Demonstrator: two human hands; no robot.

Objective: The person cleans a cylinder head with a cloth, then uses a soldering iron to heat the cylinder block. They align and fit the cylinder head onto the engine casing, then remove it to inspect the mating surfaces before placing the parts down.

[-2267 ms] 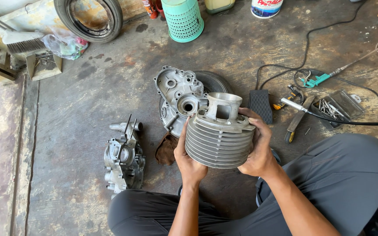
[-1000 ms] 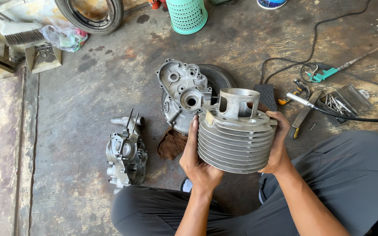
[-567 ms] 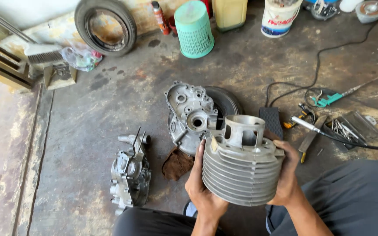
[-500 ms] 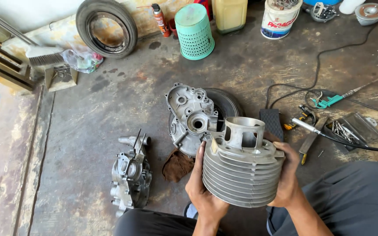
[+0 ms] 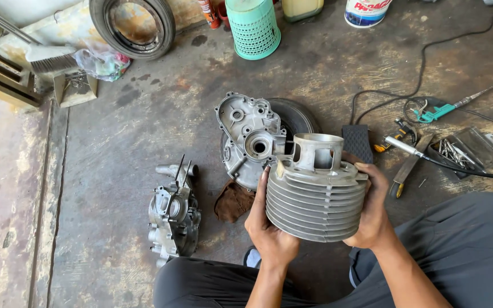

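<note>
Inspection step: left hand [image 5: 270, 228] and right hand [image 5: 372, 212], fingers spread, clasp finned engine cylinder [image 5: 315, 197] above concrete floor [image 5: 115, 142]; turning it next likely demands firm two-sided support.

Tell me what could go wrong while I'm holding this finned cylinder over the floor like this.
The finned cylinder hangs between the left hand and right hand, gripped only by its sides; a slip could drop it onto the engine case half or the concrete floor, bending the thin fins. The black cable beside the right arm could snag.
</note>
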